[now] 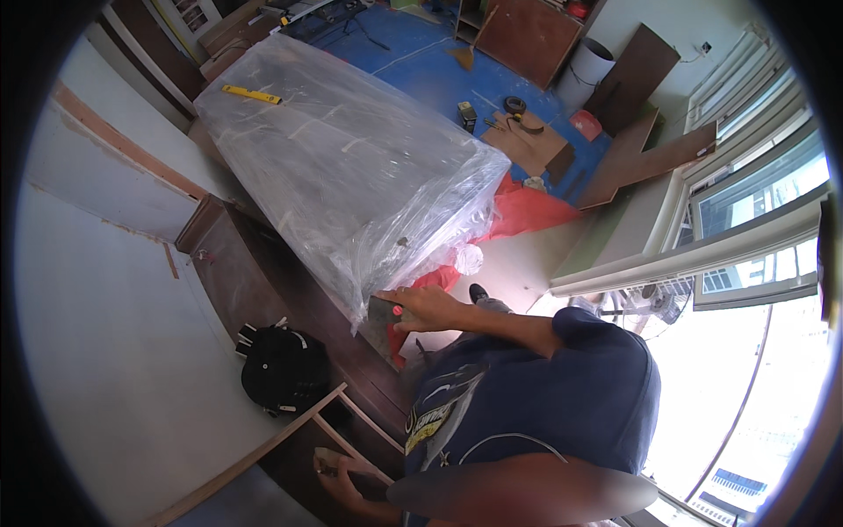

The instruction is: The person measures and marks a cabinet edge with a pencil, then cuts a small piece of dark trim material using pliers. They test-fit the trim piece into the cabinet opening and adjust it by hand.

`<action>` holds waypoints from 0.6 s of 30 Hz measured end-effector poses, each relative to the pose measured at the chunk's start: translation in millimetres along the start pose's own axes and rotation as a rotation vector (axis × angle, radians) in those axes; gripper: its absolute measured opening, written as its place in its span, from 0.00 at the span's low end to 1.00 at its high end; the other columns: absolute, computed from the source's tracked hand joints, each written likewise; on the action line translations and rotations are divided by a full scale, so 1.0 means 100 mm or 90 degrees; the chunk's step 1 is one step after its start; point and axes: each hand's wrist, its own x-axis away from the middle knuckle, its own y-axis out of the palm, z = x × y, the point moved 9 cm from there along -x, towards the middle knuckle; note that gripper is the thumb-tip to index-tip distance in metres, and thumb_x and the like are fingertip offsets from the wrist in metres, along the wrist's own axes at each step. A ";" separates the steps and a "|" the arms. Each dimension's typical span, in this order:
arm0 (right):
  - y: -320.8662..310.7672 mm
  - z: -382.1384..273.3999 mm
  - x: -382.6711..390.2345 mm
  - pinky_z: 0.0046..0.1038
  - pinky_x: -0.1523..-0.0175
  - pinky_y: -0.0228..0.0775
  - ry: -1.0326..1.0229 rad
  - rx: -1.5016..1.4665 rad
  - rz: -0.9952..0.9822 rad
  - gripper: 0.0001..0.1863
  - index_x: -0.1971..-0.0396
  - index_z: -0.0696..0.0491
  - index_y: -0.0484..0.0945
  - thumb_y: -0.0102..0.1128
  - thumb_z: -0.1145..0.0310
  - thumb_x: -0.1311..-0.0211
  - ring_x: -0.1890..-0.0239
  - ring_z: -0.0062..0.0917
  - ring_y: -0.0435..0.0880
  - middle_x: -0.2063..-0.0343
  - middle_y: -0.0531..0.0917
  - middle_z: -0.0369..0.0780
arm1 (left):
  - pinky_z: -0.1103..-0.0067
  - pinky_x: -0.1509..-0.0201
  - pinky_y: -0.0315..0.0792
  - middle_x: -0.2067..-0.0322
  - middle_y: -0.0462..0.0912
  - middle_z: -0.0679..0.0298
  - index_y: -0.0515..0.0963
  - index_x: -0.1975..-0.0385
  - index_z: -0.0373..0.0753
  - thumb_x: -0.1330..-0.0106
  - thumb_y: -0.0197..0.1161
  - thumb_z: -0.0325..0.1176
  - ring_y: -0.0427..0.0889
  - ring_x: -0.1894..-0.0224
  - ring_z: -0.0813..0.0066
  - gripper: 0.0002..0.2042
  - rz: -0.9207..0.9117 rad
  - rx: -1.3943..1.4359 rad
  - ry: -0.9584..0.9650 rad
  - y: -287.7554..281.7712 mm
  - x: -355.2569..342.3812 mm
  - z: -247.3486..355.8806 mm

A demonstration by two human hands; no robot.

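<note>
My right hand is closed over the top of a flat greyish-brown piece, whose exact kind I cannot make out. A round red spot shows on it, beside my thumb. It is beside the near corner of a large block wrapped in clear plastic sheeting. Lower down, my left hand grips a small tan block in its fingers, next to a light wooden frame. A dark brown wooden panel runs along the wall in front of me. Part of my left forearm is hidden.
A black bag rests by the brown panel. On the plastic sheeting lies a yellow spirit level. Red sheeting hangs at the wrapped block's side. A fan stands by the windows. Farther off are cardboard and a broom.
</note>
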 end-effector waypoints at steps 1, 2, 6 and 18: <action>-0.02 0.11 0.03 0.43 0.61 0.79 0.008 0.008 -0.015 0.45 0.26 0.41 0.62 0.71 0.51 0.44 0.64 0.45 0.86 0.59 0.84 0.46 | 0.67 0.30 0.67 0.39 0.74 0.50 0.64 0.30 0.32 0.47 0.78 0.35 0.74 0.36 0.59 0.44 0.021 0.017 0.079 0.16 -0.03 0.22; -0.07 0.24 0.06 0.43 0.60 0.80 0.007 -0.010 0.001 0.45 0.26 0.41 0.62 0.71 0.51 0.44 0.63 0.45 0.86 0.58 0.84 0.47 | 0.68 0.31 0.69 0.40 0.75 0.51 0.64 0.30 0.33 0.46 0.77 0.35 0.75 0.38 0.59 0.42 -0.008 0.131 0.098 0.38 -0.08 0.35; -0.11 1.11 0.15 0.43 0.58 0.80 0.026 -0.040 0.005 0.45 0.26 0.40 0.62 0.71 0.49 0.43 0.61 0.46 0.87 0.56 0.84 0.48 | 0.68 0.31 0.70 0.40 0.74 0.56 0.60 0.27 0.39 0.39 0.72 0.37 0.78 0.40 0.61 0.40 -0.170 0.520 0.265 1.67 -0.46 0.94; -1.59 4.53 1.62 0.42 0.46 0.79 0.389 -0.065 0.276 0.42 0.30 0.44 0.68 0.75 0.57 0.46 0.52 0.48 0.86 0.50 0.85 0.51 | 0.70 0.47 0.72 0.53 0.71 0.59 0.61 0.30 0.39 0.35 0.67 0.51 0.73 0.54 0.70 0.38 -0.764 0.797 -0.036 6.83 0.04 2.64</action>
